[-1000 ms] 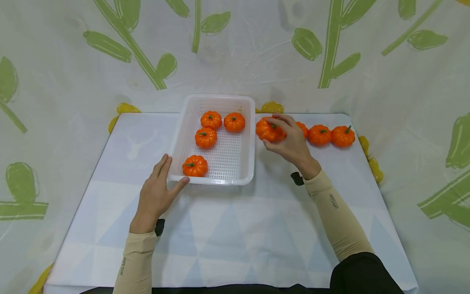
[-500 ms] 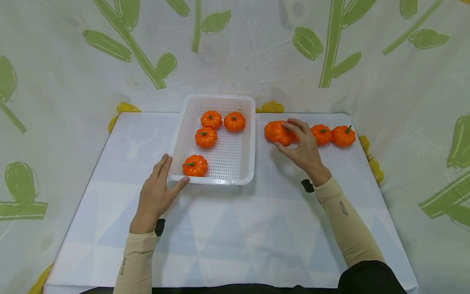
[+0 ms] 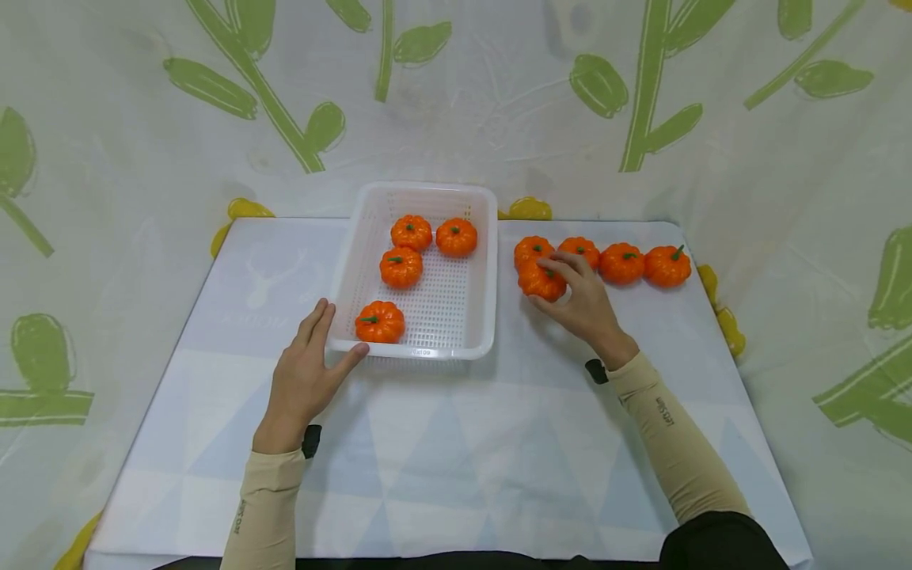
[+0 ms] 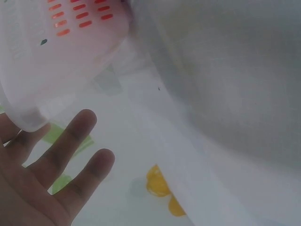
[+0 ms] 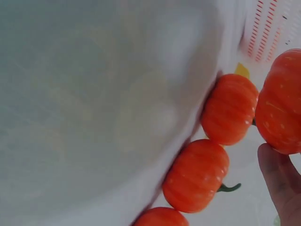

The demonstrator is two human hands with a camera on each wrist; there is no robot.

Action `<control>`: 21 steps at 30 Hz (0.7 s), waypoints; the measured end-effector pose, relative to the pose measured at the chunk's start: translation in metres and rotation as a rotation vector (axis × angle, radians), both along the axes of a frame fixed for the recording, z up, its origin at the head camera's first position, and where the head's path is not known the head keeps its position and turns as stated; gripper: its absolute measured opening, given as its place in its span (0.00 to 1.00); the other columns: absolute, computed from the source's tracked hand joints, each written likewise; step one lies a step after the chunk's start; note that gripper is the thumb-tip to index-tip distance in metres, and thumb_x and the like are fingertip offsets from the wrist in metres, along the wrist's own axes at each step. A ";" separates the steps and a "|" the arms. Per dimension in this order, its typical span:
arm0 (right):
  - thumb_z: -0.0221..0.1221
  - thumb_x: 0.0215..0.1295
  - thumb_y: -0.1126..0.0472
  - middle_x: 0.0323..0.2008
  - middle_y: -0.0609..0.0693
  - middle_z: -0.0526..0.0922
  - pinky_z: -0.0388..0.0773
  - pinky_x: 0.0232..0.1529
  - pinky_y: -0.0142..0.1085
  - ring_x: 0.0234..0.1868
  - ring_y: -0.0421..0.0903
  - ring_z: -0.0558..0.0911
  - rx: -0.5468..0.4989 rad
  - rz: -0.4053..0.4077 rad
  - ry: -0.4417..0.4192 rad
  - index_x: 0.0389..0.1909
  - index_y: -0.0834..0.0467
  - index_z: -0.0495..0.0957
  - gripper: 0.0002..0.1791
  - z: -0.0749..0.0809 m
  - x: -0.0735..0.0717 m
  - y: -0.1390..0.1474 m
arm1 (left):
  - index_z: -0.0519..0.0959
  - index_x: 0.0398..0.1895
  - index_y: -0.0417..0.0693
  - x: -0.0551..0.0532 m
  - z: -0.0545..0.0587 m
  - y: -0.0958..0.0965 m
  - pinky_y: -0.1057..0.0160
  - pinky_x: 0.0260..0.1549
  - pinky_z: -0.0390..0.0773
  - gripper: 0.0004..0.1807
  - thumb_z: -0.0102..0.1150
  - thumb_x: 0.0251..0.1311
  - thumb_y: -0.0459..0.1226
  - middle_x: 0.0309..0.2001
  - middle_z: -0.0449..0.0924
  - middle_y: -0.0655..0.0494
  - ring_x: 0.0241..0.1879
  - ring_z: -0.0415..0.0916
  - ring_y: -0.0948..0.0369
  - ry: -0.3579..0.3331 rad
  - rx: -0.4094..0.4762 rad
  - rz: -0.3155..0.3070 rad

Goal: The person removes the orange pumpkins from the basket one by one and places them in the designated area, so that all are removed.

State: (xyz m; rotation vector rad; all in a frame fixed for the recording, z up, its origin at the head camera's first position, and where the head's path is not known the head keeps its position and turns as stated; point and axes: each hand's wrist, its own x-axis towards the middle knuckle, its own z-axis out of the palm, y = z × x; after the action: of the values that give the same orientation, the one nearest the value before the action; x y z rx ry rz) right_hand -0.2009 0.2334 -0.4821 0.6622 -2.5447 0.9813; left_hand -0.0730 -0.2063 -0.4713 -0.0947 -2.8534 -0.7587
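My right hand [image 3: 590, 310] pinches a small orange pumpkin [image 3: 539, 282] between thumb and fingers, just right of the white basket [image 3: 435, 352]. In the right wrist view this pumpkin [image 5: 284, 103] is at the right edge, with a fingertip below it. Behind it, another pumpkin [image 3: 531, 247] begins a row along the table's far edge. My left hand [image 3: 302, 376] is at the basket's near left corner, thumb over the front rim, fingers extended along the outside. The left wrist view shows those fingers [image 4: 77, 127] straight and spread beside the basket corner [image 4: 33, 120].
Inside the basket sit several pumpkins: two at the back [image 3: 411, 233], [image 3: 456, 237], one in the middle [image 3: 401, 267] and one near the front [image 3: 380, 322]. The row continues right with more pumpkins [image 3: 578, 249], [image 3: 621, 264], [image 3: 666, 266]. A patterned cloth [image 3: 442, 467] covers the table.
My right hand has moved right, away from the basket, then slightly toward the near side with the pumpkin. The pumpkin behind now shows separately. My left hand has stayed still.
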 end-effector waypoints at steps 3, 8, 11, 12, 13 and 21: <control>0.78 0.53 0.56 0.64 0.57 0.73 0.73 0.63 0.55 0.65 0.55 0.71 0.029 0.005 -0.032 0.61 0.56 0.80 0.34 -0.005 0.001 0.000 | 0.54 0.81 0.45 0.000 0.000 0.000 0.32 0.57 0.71 0.52 0.60 0.63 0.64 0.79 0.53 0.46 0.70 0.63 0.38 -0.002 0.002 -0.001; 0.77 0.54 0.56 0.65 0.57 0.72 0.75 0.61 0.52 0.64 0.57 0.72 0.071 0.004 -0.101 0.62 0.56 0.79 0.34 -0.011 0.001 -0.001 | 0.54 0.81 0.45 0.000 0.000 0.000 0.33 0.57 0.72 0.52 0.60 0.63 0.63 0.79 0.53 0.46 0.69 0.64 0.38 0.005 0.005 -0.004; 0.77 0.54 0.56 0.65 0.59 0.71 0.76 0.60 0.54 0.62 0.59 0.73 0.086 0.001 -0.137 0.62 0.56 0.79 0.34 -0.013 0.001 -0.002 | 0.54 0.81 0.45 0.000 0.000 0.000 0.34 0.56 0.72 0.52 0.60 0.63 0.63 0.79 0.53 0.47 0.69 0.64 0.38 0.011 0.003 -0.005; 0.77 0.54 0.56 0.65 0.59 0.71 0.75 0.60 0.55 0.62 0.60 0.74 0.089 0.000 -0.147 0.62 0.57 0.79 0.34 -0.013 0.002 -0.002 | 0.54 0.81 0.45 0.000 0.000 0.000 0.34 0.56 0.73 0.52 0.60 0.63 0.63 0.79 0.53 0.47 0.69 0.64 0.38 0.012 0.002 -0.005; 0.77 0.54 0.56 0.65 0.59 0.71 0.75 0.60 0.55 0.62 0.60 0.74 0.091 0.000 -0.156 0.62 0.57 0.79 0.34 -0.013 0.002 -0.003 | 0.54 0.81 0.45 0.000 0.000 0.000 0.34 0.55 0.73 0.52 0.60 0.63 0.63 0.79 0.53 0.47 0.69 0.65 0.38 0.014 0.001 -0.004; 0.77 0.55 0.57 0.65 0.60 0.70 0.71 0.64 0.55 0.64 0.60 0.72 0.098 0.016 -0.177 0.63 0.58 0.78 0.34 -0.016 0.003 -0.005 | 0.54 0.81 0.44 0.000 0.000 0.000 0.34 0.55 0.73 0.52 0.61 0.63 0.63 0.79 0.53 0.47 0.69 0.64 0.38 0.016 -0.003 -0.004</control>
State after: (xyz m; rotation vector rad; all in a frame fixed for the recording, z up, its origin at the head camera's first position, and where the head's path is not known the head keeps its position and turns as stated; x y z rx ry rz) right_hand -0.1979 0.2285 -0.4979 0.6496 -2.7609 0.9639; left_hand -0.0728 -0.2058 -0.4718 -0.1064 -2.8398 -0.7506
